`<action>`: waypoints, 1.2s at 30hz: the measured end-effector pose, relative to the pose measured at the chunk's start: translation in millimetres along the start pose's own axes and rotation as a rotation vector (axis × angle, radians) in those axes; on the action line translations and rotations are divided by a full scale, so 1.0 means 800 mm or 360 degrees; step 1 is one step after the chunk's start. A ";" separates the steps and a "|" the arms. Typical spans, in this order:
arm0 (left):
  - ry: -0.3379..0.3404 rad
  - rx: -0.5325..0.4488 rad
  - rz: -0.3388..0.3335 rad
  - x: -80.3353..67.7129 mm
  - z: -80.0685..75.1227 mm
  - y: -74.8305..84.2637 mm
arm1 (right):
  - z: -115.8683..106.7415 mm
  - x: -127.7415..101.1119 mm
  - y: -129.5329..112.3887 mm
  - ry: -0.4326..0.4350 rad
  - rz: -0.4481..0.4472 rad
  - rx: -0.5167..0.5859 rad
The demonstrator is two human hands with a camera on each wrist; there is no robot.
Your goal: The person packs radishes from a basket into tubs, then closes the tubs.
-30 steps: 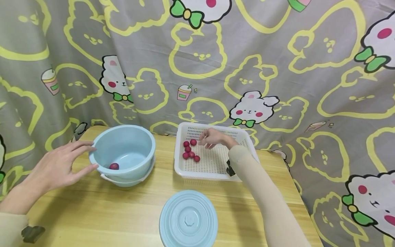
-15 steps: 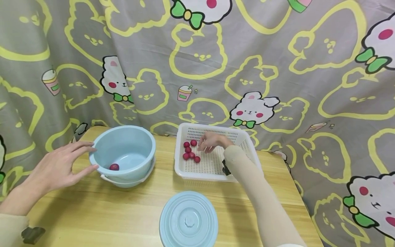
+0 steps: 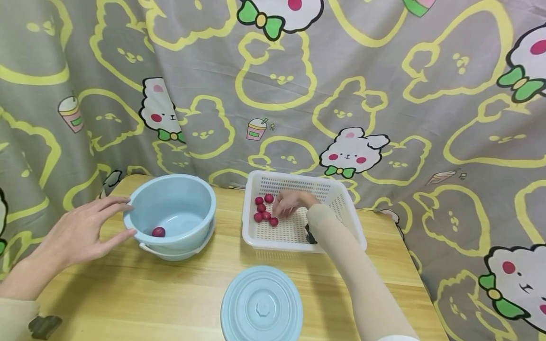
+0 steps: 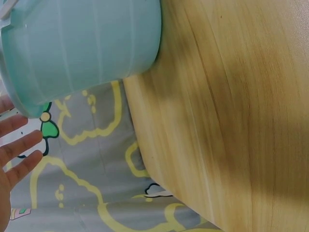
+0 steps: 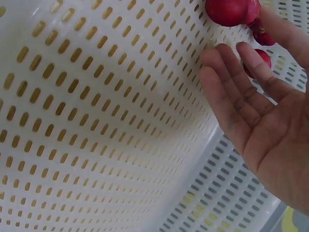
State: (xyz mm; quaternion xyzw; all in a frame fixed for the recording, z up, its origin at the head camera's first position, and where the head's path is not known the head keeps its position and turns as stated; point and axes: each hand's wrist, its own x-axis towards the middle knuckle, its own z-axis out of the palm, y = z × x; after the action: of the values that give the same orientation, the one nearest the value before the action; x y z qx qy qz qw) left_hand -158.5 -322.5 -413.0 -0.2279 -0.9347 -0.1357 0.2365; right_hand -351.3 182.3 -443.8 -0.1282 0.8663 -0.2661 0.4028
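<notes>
My left hand point(image 3: 81, 232) reaches to the left rim of a light blue bucket point(image 3: 192, 239), its fingers fairly straight and at the rim. One small red radish point(image 3: 159, 232) lies on the bucket's floor. My right hand point(image 3: 290, 202) is inside a white perforated basket point(image 3: 294, 245), just right of several red radishes point(image 3: 266, 216) gathered at its left side. In the right wrist view, the fingers point(image 5: 236, 92) are loosely bent with nothing in the palm. Thumb and index finger lie close to the radishes point(image 5: 227, 10); whether they touch is unclear.
A round light blue lid point(image 3: 262, 308) lies on the wooden table point(image 3: 170, 293) in front of the basket. The bucket's white handle point(image 3: 177, 253) hangs down at its front. A patterned grey curtain point(image 3: 204, 61) stands behind the table.
My right hand has dipped slightly lower in the basket, and its forearm has swung a little to the left. The left hand stays at the bucket rim.
</notes>
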 end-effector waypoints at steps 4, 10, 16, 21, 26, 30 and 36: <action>0.0000 -0.0004 0.0001 0.000 0.000 0.000 | 0.002 0.002 0.003 -0.0017 0.0005 0.0006; -0.0027 0.0012 0.0001 -0.001 -0.001 0.001 | 0.003 0.004 0.002 -0.0045 0.0072 -0.0046; -0.0028 0.0016 -0.0001 -0.001 -0.001 0.001 | 0.004 0.006 0.000 -0.0114 0.0133 -0.0079; -0.0019 0.0015 -0.0001 0.000 -0.001 0.001 | 0.006 0.004 -0.003 -0.0123 0.0112 -0.0128; -0.0021 0.0022 -0.0003 0.000 -0.001 0.002 | 0.007 0.005 -0.001 -0.0101 0.0078 -0.0147; -0.0029 0.0023 -0.0001 0.000 -0.002 0.003 | 0.006 0.006 0.001 -0.0057 0.0060 -0.0163; -0.0023 0.0009 -0.0010 0.000 -0.002 0.004 | -0.005 -0.003 -0.001 0.0002 0.0013 -0.0163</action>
State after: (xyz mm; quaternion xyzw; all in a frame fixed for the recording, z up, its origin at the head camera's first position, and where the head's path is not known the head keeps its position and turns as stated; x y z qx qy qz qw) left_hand -156.5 -320.7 -411.0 -0.2253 -0.9375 -0.1321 0.2300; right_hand -352.4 184.0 -439.5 -0.1449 0.8795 -0.2200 0.3964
